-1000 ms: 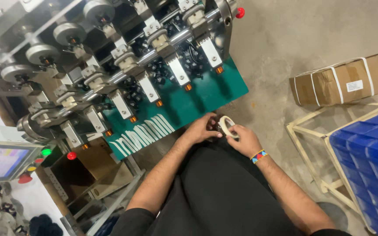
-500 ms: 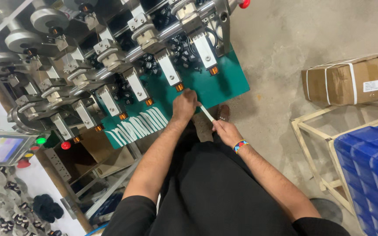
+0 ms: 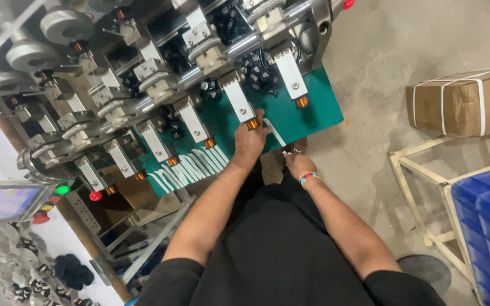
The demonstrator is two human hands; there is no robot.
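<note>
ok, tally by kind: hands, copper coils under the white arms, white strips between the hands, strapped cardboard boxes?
Hands: 2, left hand and right hand
Copper coils: 5 clearly visible
White strip: 1
Cardboard box: 1
Total: 9

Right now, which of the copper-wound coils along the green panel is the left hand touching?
The left hand touches the second coil from the right. The rightmost coil and those further left on the green panel are untouched.
</note>
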